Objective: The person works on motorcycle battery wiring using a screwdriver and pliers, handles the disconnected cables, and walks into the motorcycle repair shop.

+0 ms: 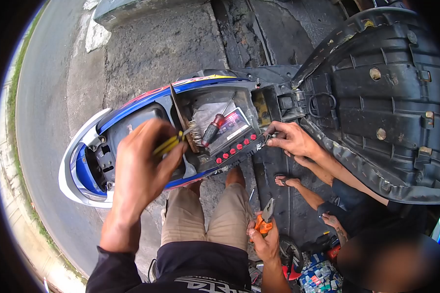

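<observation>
My left hand (144, 154) is closed around a tool with a yellow-and-black handle (168, 144), raised over the scooter's seat compartment; its working end is hard to make out. Low by my thigh, my right hand (265, 240) grips combination pliers (264, 225) with orange handles, jaws pointing up. Inside the compartment is a battery (230, 141) with a row of red caps (235, 149). A red-and-black screwdriver (213, 131) lies across it. Beside my left hand is a wire brush (181, 115) with a wooden back. Another person's hand (292, 138) touches the battery's right end.
The scooter's blue-and-white tail (85, 161) extends left. Its raised black seat (386, 97) fills the right side. A person in dark clothes (371, 219) crouches at lower right, near a pile of small blue-and-white items (320, 276). Rough pavement (166, 53) and a road (44, 97) surround the scooter.
</observation>
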{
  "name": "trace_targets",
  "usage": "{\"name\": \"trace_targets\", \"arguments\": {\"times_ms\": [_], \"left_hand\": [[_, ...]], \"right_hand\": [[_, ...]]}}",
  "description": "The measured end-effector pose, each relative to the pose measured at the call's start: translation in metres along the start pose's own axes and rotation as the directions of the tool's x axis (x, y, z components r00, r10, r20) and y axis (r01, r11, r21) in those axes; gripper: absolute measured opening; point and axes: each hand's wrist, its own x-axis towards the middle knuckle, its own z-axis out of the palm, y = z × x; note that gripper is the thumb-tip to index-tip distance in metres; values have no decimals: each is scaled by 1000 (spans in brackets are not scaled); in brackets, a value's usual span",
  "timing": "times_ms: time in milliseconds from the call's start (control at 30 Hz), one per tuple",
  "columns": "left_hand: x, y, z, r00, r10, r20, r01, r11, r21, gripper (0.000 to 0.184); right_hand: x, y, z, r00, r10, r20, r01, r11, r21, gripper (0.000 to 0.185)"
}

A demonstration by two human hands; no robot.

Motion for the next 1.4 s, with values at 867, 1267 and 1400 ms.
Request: {"name": "trace_targets", "arguments": {"times_ms": [867,1267,1400], "left_hand": [[-16,93,165,803,485,-346,-541,351,-764,36],[-11,94,170,846,320,-426,-531,432,-729,32],[-9,93,168,860,301,-412,-505,383,-773,34]], "right_hand": [[-7,17,-48,995,-86,-49,47,846,-531,27],[-4,-10,-63,978,-164,-127,80,864,-497,30],[-4,-19,-66,971,-192,-144,95,858,-505,35]]}}
